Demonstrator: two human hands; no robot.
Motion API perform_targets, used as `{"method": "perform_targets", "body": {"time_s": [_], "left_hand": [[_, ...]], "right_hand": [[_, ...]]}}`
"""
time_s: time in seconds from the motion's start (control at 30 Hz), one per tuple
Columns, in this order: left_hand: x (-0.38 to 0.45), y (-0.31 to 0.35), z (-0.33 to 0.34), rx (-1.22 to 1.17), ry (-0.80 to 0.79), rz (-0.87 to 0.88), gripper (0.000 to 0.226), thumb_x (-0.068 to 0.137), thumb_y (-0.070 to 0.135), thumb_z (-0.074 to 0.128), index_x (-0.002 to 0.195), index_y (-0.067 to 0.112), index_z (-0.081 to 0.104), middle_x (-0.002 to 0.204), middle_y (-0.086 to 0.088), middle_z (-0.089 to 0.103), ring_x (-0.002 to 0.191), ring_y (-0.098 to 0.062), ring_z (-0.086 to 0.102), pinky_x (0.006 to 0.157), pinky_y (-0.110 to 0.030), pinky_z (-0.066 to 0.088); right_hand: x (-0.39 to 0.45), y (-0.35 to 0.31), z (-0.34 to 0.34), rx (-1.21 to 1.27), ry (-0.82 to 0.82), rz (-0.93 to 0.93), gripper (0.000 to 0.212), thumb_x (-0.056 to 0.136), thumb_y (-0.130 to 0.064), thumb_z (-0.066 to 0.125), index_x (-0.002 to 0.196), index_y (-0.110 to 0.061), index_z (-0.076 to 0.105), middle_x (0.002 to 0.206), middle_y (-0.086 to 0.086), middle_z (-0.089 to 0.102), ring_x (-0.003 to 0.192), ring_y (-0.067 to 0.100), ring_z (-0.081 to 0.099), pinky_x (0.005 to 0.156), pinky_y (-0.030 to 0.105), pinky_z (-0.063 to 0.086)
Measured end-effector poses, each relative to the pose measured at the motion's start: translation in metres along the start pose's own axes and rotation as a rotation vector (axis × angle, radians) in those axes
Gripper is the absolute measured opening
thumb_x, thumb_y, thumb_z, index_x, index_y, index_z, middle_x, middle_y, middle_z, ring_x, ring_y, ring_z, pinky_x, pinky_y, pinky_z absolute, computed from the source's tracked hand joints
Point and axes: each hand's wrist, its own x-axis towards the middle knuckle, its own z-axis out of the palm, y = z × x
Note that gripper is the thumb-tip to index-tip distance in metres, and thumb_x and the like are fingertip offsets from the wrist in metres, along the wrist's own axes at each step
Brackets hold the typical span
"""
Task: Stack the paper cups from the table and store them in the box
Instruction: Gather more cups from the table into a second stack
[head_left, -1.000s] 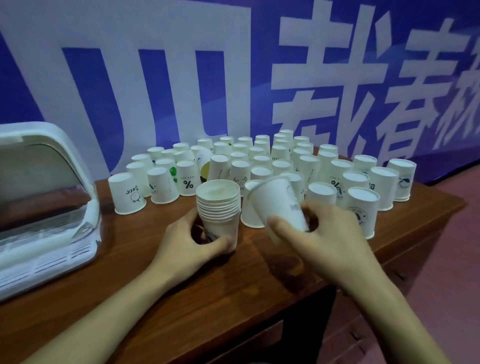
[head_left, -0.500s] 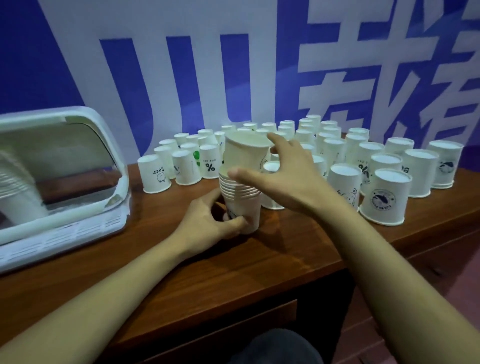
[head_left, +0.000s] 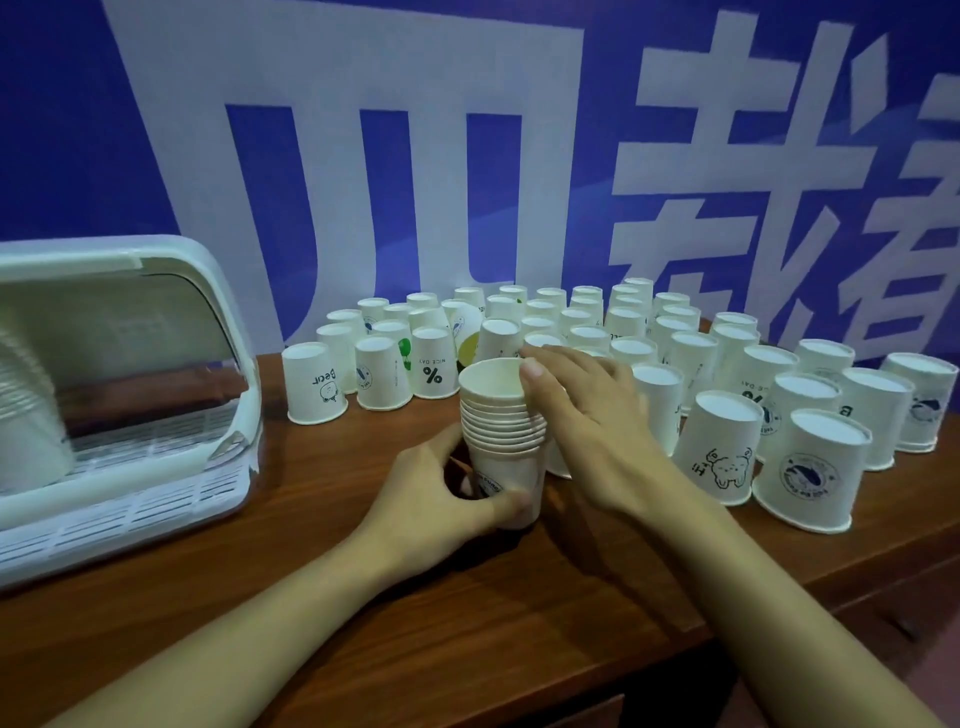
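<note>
An upright stack of white paper cups (head_left: 501, 415) stands on the brown wooden table (head_left: 363, 597), near its middle. My left hand (head_left: 441, 493) grips the bottom cup of the stack from the left. My right hand (head_left: 587, 415) rests against the stack's right side, thumb over the top rim, fingers loosely bent. Behind and to the right, several single paper cups (head_left: 722, 452) stand upside down in rows. The white plastic box (head_left: 130, 415) with its clear domed lid sits at the left, with a stack of cups blurred inside.
A blue and white banner (head_left: 467, 156) covers the wall behind the cups. The table's front edge runs diagonally at the lower right, with a drawer front (head_left: 883, 623) below it.
My right hand carried a single cup over the stack and dropped it in. It now rests against the top rims. My left hand has kept its grip on the stack's base.
</note>
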Motion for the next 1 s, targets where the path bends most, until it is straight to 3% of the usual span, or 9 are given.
{"method": "perform_targets", "body": {"time_s": [0.07,0.17,0.23,0.33,0.43,0.57,0.67,0.83,1.0], "left_hand": [[0.001,0.0,0.001,0.016,0.01,-0.009,0.061,0.059,0.059,0.08,0.116,0.038,0.071,0.101,0.021,0.078,0.091,-0.002,0.072,0.079,-0.021,0.055],[0.001,0.001,0.0,0.068,0.041,-0.039,0.056,0.055,0.063,0.077,0.106,0.038,0.071,0.093,0.018,0.078,0.084,-0.007,0.072,0.076,-0.031,0.057],[0.002,0.001,0.0,0.111,0.082,-0.062,0.057,0.053,0.068,0.074,0.101,0.038,0.07,0.09,0.02,0.076,0.081,-0.001,0.07,0.075,-0.03,0.057],[0.004,0.0,-0.002,0.137,0.118,-0.104,0.059,0.052,0.07,0.072,0.1,0.037,0.069,0.086,0.016,0.077,0.078,-0.003,0.069,0.076,-0.035,0.058],[0.003,0.0,-0.002,0.144,0.129,-0.114,0.057,0.053,0.07,0.072,0.101,0.041,0.069,0.086,0.016,0.077,0.077,-0.003,0.069,0.076,-0.037,0.059],[0.004,-0.002,-0.004,0.177,0.132,-0.136,0.06,0.054,0.073,0.073,0.104,0.04,0.068,0.084,0.016,0.076,0.076,-0.001,0.068,0.076,-0.038,0.059],[0.003,-0.002,-0.005,0.202,0.125,-0.146,0.064,0.054,0.075,0.072,0.108,0.041,0.067,0.087,0.018,0.076,0.077,0.0,0.068,0.076,-0.037,0.059],[0.003,0.003,-0.005,0.2,0.114,-0.157,0.066,0.052,0.077,0.07,0.104,0.038,0.068,0.087,0.019,0.074,0.078,-0.002,0.068,0.076,-0.037,0.059],[0.003,0.001,-0.005,0.135,0.103,-0.173,0.058,0.052,0.072,0.076,0.099,0.038,0.067,0.084,0.018,0.073,0.073,-0.002,0.067,0.072,-0.038,0.06]], "right_hand": [[0.002,0.002,-0.011,-0.019,-0.029,-0.026,0.084,0.086,-0.081,0.002,0.147,-0.044,0.046,0.153,-0.023,0.04,0.144,0.008,0.027,0.116,0.04,0.018],[0.008,0.006,-0.033,0.003,-0.012,0.008,0.071,0.092,-0.058,0.019,0.155,-0.032,0.038,0.153,-0.014,0.045,0.145,0.01,0.028,0.118,0.038,0.019],[0.019,0.013,-0.042,-0.263,-0.195,0.08,0.073,0.089,-0.036,0.04,0.161,-0.032,0.024,0.16,-0.002,0.04,0.153,0.021,0.018,0.122,0.05,0.017],[0.026,0.012,-0.039,-0.56,-0.478,0.06,0.094,0.085,-0.012,0.058,0.162,-0.034,0.008,0.161,-0.004,0.036,0.156,0.026,0.005,0.119,0.047,0.016],[0.026,0.012,-0.033,-0.746,-0.41,-0.076,0.101,0.079,-0.017,0.07,0.159,-0.037,0.012,0.152,-0.003,0.037,0.144,0.028,0.022,0.108,0.044,0.027],[0.024,0.005,-0.047,-0.821,-0.246,-0.132,0.077,0.079,-0.044,0.075,0.148,-0.038,0.041,0.129,-0.001,0.043,0.124,0.025,0.035,0.098,0.038,0.034],[0.015,0.0,-0.064,-0.706,-0.137,-0.044,0.067,0.077,-0.045,0.078,0.137,-0.03,0.055,0.123,0.0,0.048,0.117,0.023,0.043,0.093,0.033,0.043],[0.0,-0.002,-0.086,-0.423,0.158,0.177,0.06,0.071,-0.031,0.087,0.118,-0.019,0.051,0.108,0.001,0.062,0.092,0.021,0.056,0.072,0.036,0.048],[-0.01,-0.03,-0.075,0.245,0.407,0.185,0.053,0.067,-0.051,0.088,0.11,-0.03,0.063,0.104,-0.023,0.063,0.099,-0.003,0.058,0.081,0.027,0.045]]}}
